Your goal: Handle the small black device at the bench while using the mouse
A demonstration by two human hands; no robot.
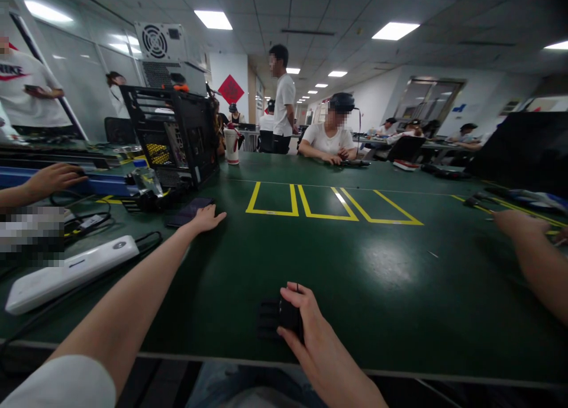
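Note:
My left hand (205,219) is stretched far out over the green table (390,278), fingers flat and apart, resting by a dark flat pad (189,211). It lies just in front of an open black computer case (177,137). Close to the near table edge, my right hand (304,322) is curled round a small black part (279,317) that sits on the table.
A white power strip (71,272) with cables lies at the left. Another person's hand (55,177) rests at far left, and another's arm (532,254) reaches in from the right. Yellow taped rectangles (328,204) mark the table middle. A seated person (331,138) faces me; a white cup (231,145) stands behind the case.

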